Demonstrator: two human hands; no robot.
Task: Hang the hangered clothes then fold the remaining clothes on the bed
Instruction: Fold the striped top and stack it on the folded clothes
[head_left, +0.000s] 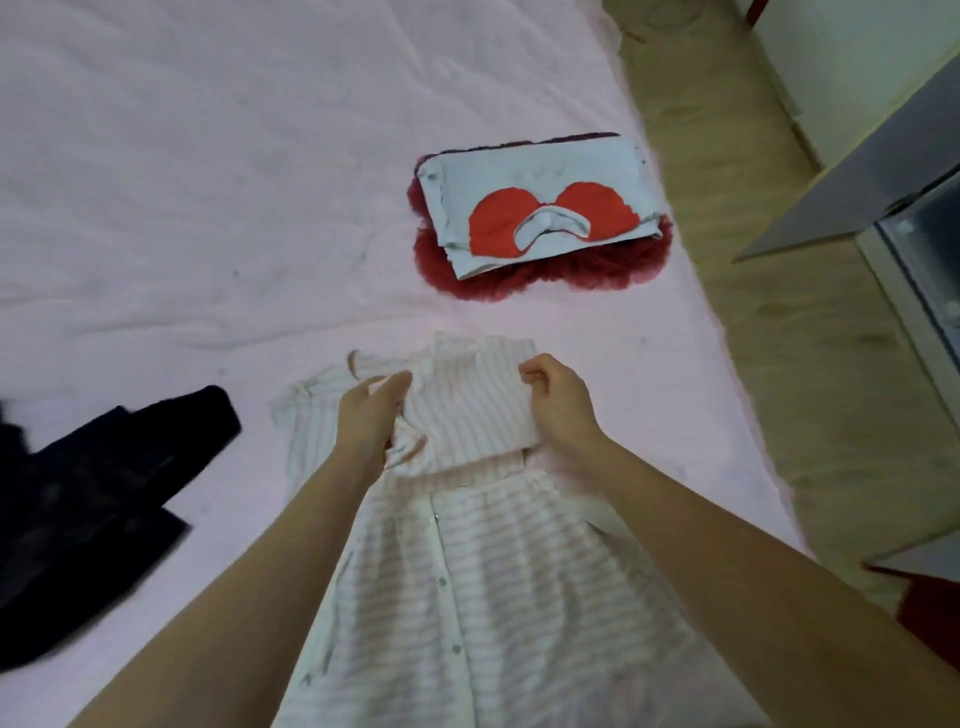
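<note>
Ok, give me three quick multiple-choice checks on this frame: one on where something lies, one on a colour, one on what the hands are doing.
1. Where is the folded pile on the bed?
A. Beyond the striped dress, near the bed's right edge
B. Under the dark garment
C. On the floor

2. What colour is the garment at the left edge?
A. Yellow
B. Dark, near black
C. Pale green

3. What is the state of the striped dress?
A. Hanging on a hanger
B. Fully folded on the pile
C. Spread on the bed, top part being folded by both hands

Answers:
1 A: the pile sits past the dress by the right edge.
2 B: it looks near black against the pink sheet.
3 C: the left hand and right hand hold the folded-over top, while the skirt lies flat.
</note>
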